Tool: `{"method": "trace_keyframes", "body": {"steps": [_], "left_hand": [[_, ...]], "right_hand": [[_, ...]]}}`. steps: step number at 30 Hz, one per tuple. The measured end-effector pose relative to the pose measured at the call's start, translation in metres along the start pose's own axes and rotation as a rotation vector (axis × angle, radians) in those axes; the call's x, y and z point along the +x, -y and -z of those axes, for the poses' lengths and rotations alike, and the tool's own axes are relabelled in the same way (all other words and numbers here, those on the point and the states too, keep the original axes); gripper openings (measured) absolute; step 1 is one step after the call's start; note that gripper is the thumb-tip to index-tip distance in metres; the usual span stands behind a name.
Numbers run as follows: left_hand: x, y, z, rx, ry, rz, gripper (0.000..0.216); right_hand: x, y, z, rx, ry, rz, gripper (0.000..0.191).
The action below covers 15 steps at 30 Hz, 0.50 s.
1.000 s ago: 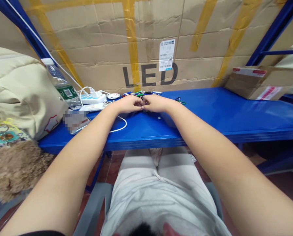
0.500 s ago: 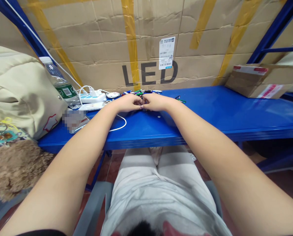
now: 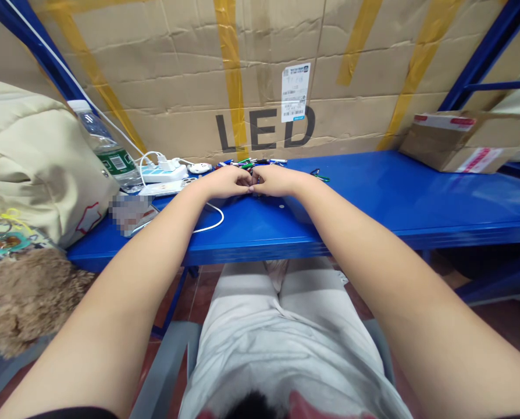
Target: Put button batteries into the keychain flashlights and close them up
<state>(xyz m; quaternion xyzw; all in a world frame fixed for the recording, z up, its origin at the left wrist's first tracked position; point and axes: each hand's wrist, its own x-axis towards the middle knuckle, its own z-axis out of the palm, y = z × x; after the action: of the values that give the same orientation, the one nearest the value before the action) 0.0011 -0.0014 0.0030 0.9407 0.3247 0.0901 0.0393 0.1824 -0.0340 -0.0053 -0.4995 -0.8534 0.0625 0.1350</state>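
Observation:
My left hand (image 3: 231, 181) and my right hand (image 3: 272, 181) meet over the blue table (image 3: 269, 224), thumbs and fingertips close together. Both are closed in a pinch around something small and dark, mostly hidden by the fingers, so I cannot tell its kind. Just behind the hands lie several slim coloured pieces (image 3: 278, 161), green, blue, black and silver, partly covered by my hands. To the right of my right hand rests a green and black piece (image 3: 320, 176). A small white round bit (image 3: 281, 206) lies in front of my right hand.
On the left are a cream bag (image 3: 37, 157), a water bottle (image 3: 111, 148), a power strip (image 3: 166, 171), phones and a white cable (image 3: 218, 224). A small carton (image 3: 465, 142) stands at the right. A large cardboard box (image 3: 173, 81) forms the back.

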Motion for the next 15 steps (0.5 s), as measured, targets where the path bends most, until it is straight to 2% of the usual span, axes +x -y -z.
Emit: {"method": "trace_keyframes", "body": {"steps": [15], "left_hand": [[0.0, 0.0001, 0.0008, 0.011, 0.012, 0.008, 0.034]], "right_hand": [[0.0005, -0.0014, -0.0006, 0.019, 0.017, 0.006, 0.019]]}}
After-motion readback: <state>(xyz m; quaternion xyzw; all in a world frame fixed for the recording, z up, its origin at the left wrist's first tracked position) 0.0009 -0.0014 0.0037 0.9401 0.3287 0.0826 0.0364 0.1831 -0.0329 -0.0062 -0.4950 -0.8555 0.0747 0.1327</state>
